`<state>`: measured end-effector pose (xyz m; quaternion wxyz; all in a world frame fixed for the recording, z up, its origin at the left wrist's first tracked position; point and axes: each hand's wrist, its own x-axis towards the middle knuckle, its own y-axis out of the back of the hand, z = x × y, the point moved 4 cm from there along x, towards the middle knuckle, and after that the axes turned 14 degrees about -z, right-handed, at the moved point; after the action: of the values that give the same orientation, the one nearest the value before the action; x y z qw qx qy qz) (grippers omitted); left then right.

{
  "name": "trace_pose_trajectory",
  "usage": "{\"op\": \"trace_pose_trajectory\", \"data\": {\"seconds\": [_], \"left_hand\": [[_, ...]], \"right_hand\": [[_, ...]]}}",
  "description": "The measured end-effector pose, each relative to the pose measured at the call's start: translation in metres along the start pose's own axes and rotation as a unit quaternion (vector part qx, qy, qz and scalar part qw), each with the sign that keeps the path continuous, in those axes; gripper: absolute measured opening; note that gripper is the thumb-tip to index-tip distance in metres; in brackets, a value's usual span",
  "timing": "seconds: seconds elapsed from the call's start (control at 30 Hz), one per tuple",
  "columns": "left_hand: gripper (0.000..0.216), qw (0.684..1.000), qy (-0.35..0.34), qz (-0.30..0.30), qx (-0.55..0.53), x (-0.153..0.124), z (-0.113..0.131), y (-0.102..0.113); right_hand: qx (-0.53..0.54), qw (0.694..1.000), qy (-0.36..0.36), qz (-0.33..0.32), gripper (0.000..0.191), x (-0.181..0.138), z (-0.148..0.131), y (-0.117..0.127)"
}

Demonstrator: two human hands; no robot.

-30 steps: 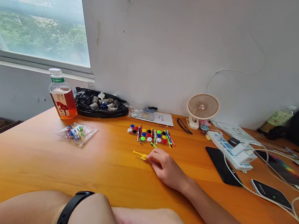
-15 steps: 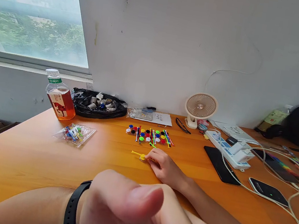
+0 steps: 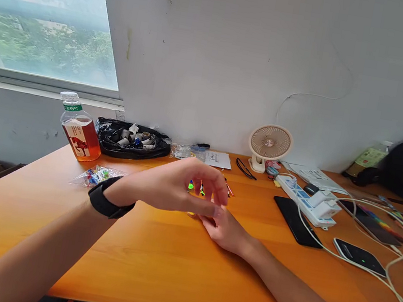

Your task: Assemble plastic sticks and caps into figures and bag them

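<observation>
My left hand (image 3: 180, 187), with a black wristband (image 3: 108, 202), hovers over the middle of the orange table (image 3: 152, 261), fingers curved downward and apart, nothing in them. It covers most of a cluster of small coloured discs and sticks (image 3: 192, 186), which shows only through the gaps between the fingers. My right hand (image 3: 227, 232) rests on the table just behind and below the left one. Its fingertips are pinched at a small yellow piece (image 3: 191, 214), of which only a sliver shows.
At the left stand a tea bottle (image 3: 79, 130), a clear bag of coloured parts (image 3: 97, 176) and a black bag of small items (image 3: 131, 140). A desk fan (image 3: 269, 144), glasses (image 3: 245, 168), a power strip (image 3: 305, 199), two phones (image 3: 293, 213) (image 3: 359, 257) and cables fill the right.
My left hand has risen from the near edge and reached forward over the coloured pieces, hiding them. My right hand has stayed at the yellow piece.
</observation>
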<state>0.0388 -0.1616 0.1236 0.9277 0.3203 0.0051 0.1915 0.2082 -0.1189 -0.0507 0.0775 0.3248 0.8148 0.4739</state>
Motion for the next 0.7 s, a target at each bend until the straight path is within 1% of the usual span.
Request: {"op": "trace_pose_trajectory", "data": {"seconds": [0.07,0.1,0.13,0.2,0.27,0.33,0.37,0.43,0.5,0.53,0.6,0.7], "left_hand": [[0.02,0.996,0.034,0.009,0.087,0.001,-0.021,0.009],[0.02,0.989,0.062,0.012,0.133,0.001,-0.033,0.012],[0.021,0.978,0.098,0.014,0.184,0.001,-0.045,0.016],[0.022,0.943,0.175,0.014,0.282,0.001,-0.068,0.021],[0.011,0.914,0.223,-0.002,0.337,0.001,-0.087,0.022],[0.015,0.902,0.245,-0.039,0.352,0.004,-0.1,0.016],[0.018,0.898,0.256,-0.061,0.353,0.006,-0.105,0.011],[0.024,0.884,0.281,-0.099,0.359,0.01,-0.113,0.002],[0.031,0.867,0.306,-0.12,0.375,0.014,-0.119,-0.005],[0.035,0.86,0.313,-0.122,0.385,0.015,-0.122,-0.008],[0.043,0.852,0.313,-0.111,0.404,0.017,-0.125,-0.01],[0.053,0.858,0.274,-0.088,0.425,0.019,-0.127,-0.01]], "right_hand": [[-0.002,1.0,0.005,-0.005,0.018,0.001,-0.001,0.001],[-0.006,1.0,0.008,-0.005,0.017,0.002,-0.001,0.003],[-0.014,1.0,0.009,0.0,0.015,0.001,-0.001,0.007],[-0.036,0.999,0.002,0.029,0.015,0.0,0.001,0.017],[-0.059,0.995,-0.021,0.073,0.014,-0.002,0.006,0.031],[-0.077,0.99,-0.059,0.106,0.014,-0.004,0.012,0.041],[-0.087,0.986,-0.086,0.113,0.013,-0.005,0.015,0.044],[-0.106,0.978,-0.149,0.099,0.014,-0.006,0.021,0.045],[-0.121,0.972,-0.195,0.058,0.017,-0.007,0.025,0.041],[-0.123,0.971,-0.202,0.037,0.015,-0.007,0.026,0.038],[-0.116,0.975,-0.189,0.012,0.009,-0.007,0.027,0.032],[-0.084,0.984,-0.156,0.002,0.015,-0.006,0.027,0.027]]}}
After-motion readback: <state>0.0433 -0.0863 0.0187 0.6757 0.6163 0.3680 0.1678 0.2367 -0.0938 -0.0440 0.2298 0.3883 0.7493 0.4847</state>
